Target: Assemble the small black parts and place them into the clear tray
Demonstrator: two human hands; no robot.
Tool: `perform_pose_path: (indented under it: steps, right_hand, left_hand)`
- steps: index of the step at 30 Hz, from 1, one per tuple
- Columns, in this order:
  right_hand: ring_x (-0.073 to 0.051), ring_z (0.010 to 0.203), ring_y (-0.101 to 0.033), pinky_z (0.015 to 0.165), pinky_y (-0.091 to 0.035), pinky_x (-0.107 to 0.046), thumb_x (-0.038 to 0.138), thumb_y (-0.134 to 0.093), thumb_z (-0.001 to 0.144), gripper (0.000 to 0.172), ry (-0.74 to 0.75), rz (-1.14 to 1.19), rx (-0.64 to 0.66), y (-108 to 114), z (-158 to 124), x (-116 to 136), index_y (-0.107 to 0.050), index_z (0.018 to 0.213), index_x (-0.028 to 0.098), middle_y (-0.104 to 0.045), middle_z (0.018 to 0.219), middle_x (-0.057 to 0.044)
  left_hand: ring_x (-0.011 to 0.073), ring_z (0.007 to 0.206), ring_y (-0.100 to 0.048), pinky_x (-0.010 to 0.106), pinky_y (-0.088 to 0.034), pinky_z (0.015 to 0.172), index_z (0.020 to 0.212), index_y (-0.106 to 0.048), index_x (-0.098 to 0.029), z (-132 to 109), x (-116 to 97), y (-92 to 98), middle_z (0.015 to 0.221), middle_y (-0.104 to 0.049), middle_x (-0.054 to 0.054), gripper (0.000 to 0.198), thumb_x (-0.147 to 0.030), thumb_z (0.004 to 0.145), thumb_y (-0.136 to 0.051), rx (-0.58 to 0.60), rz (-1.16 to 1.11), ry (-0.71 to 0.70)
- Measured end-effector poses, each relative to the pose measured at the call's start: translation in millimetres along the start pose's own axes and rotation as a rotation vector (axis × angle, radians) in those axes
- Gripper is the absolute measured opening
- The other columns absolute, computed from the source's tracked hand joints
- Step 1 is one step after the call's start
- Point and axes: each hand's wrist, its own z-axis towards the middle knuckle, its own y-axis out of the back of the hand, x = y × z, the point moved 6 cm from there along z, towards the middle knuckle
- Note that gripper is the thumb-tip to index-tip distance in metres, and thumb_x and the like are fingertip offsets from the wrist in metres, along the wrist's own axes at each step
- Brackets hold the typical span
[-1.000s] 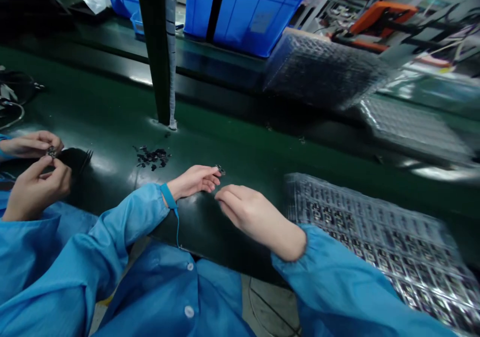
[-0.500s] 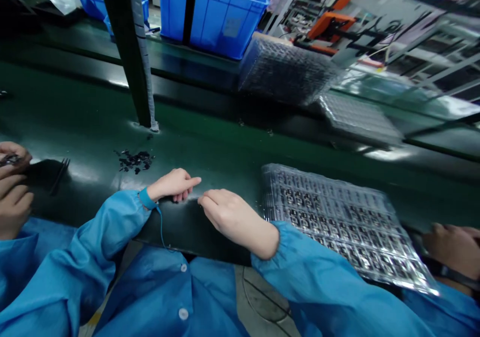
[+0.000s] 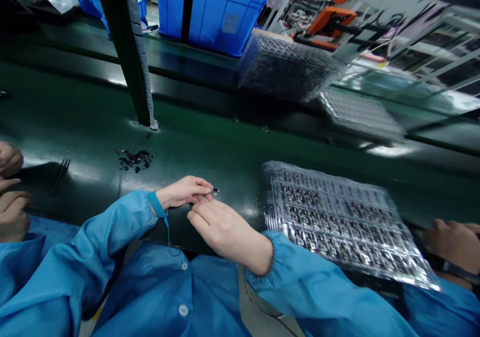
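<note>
My left hand, with a blue band at its wrist, pinches a small black-and-silver part between thumb and forefinger. Right beside it, my right hand is closed, its fingers bent under and close to the left fingertips. What those right fingers hold, if anything, is hidden. Up and to the left of my hands, a loose pile of small black pieces lies on the green work surface. A stack of clear plastic trays, with rows of small shiny metal parts in the top one, lies to the right.
A post rises behind the black pieces. Tweezers lie near a co-worker's hands at left. Another person's hand is at right. At the back stand a blue bin and stacked clear trays.
My left hand has turned and moved right, so the small part now shows at its fingertips. My right hand has shifted slightly left and toward me, and the hands now meet.
</note>
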Motion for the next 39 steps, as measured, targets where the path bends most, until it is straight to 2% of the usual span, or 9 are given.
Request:
perform_pose_path:
  steps: [5, 9, 11, 14, 17, 20, 26, 33, 39]
  right_hand:
    - [-0.021, 0.083, -0.063, 0.077, -0.053, -0.034, 0.011, -0.040, 0.100, 0.026, -0.096, 0.168, -0.024, -12.2, -12.0, -11.2, -0.065, 0.107, 0.013, -0.068, 0.091, -0.011]
    - [-0.021, 0.092, -0.068, 0.083, -0.057, -0.036, 0.020, -0.054, 0.097, 0.017, -0.525, 0.464, -0.385, -28.3, -30.8, -64.5, -0.070, 0.103, 0.022, -0.072, 0.100, -0.007]
    - [-0.021, 0.084, -0.070, 0.080, -0.058, -0.037, 0.028, -0.064, 0.092, 0.010, -0.780, 0.702, -0.581, -50.0, -41.6, -96.2, -0.073, 0.097, 0.023, -0.074, 0.094, -0.005]
    - [-0.021, 0.078, -0.072, 0.079, -0.059, -0.037, 0.035, -0.078, 0.080, 0.022, -0.992, 1.115, -0.762, -91.1, -42.7, -129.7, -0.074, 0.095, 0.019, -0.075, 0.087, -0.005]
    - [-0.019, 0.079, -0.072, 0.083, -0.059, -0.036, 0.035, -0.085, 0.070, 0.033, -1.008, 1.395, -0.840, -117.3, -31.3, -147.2, -0.075, 0.095, 0.017, -0.075, 0.084, -0.005]
    - [-0.017, 0.077, -0.072, 0.081, -0.059, -0.033, 0.034, -0.089, 0.065, 0.036, -0.996, 1.528, -0.881, -127.6, -24.0, -153.8, -0.075, 0.093, 0.017, -0.074, 0.081, -0.003]
    - [-0.016, 0.076, -0.071, 0.081, -0.060, -0.033, 0.031, -0.090, 0.064, 0.031, -0.906, 1.687, -0.870, -129.5, -17.8, -146.3, -0.074, 0.087, 0.020, -0.074, 0.081, -0.002]
    - [-0.016, 0.077, -0.071, 0.082, -0.058, -0.032, 0.030, -0.090, 0.064, 0.031, -0.881, 1.789, -0.898, -131.5, -15.6, -145.3, -0.073, 0.088, 0.020, -0.074, 0.083, -0.003]
    - [-0.014, 0.078, -0.067, 0.079, -0.055, -0.027, 0.020, -0.085, 0.065, 0.024, -0.879, 1.951, -0.895, -129.7, -19.4, -142.9, -0.071, 0.084, 0.019, -0.068, 0.081, 0.000]
  left_hand:
    - [0.0106, 0.057, -0.063, 0.022, -0.052, 0.054, 0.107, -0.060, -0.011, -2.0, -25.6, 12.5, 0.082, -0.070, 0.008, 0.038, -0.026, 0.078, -0.079, -0.120, 0.015, -0.262]
    - [0.0114, 0.062, -0.066, 0.023, -0.055, 0.059, 0.109, -0.058, -0.011, 0.4, -37.7, 28.0, 0.085, -0.071, 0.008, 0.040, -0.031, 0.081, -0.078, -0.251, 0.072, -0.433]
    - [0.0120, 0.064, -0.068, 0.025, -0.057, 0.063, 0.107, -0.057, -0.011, 3.1, -37.6, 33.1, 0.087, -0.072, 0.008, 0.039, -0.031, 0.081, -0.078, -0.293, 0.078, -0.454]
    - [0.0139, 0.069, -0.070, 0.027, -0.058, 0.068, 0.102, -0.055, -0.012, 5.9, -36.5, 36.3, 0.088, -0.072, 0.009, 0.036, -0.031, 0.082, -0.077, -0.327, 0.099, -0.483]
    - [0.0156, 0.072, -0.071, 0.029, -0.058, 0.071, 0.100, -0.053, -0.013, 7.2, -36.4, 37.2, 0.086, -0.072, 0.009, 0.034, -0.031, 0.082, -0.076, -0.348, 0.112, -0.503]
    - [0.0158, 0.072, -0.071, 0.029, -0.058, 0.071, 0.098, -0.052, -0.014, 6.6, -38.2, 39.3, 0.086, -0.072, 0.008, 0.034, -0.032, 0.082, -0.075, -0.380, 0.115, -0.523]
    - [0.0129, 0.061, -0.067, 0.025, -0.055, 0.060, 0.102, -0.055, -0.014, -2.7, -47.0, 38.6, 0.080, -0.071, 0.005, 0.036, -0.039, 0.083, -0.073, -0.462, 0.294, -0.687]
    - [0.0132, 0.061, -0.067, 0.024, -0.056, 0.058, 0.102, -0.063, -0.013, -2.2, -44.4, 36.8, 0.076, -0.070, 0.004, 0.035, -0.040, 0.082, -0.073, -0.462, 0.371, -0.718]
    - [0.0150, 0.082, -0.071, 0.028, -0.060, 0.078, 0.103, -0.072, -0.018, -25.7, -55.6, 33.8, 0.100, -0.073, 0.007, 0.018, -0.027, 0.088, -0.066, -0.676, 0.687, -0.987]
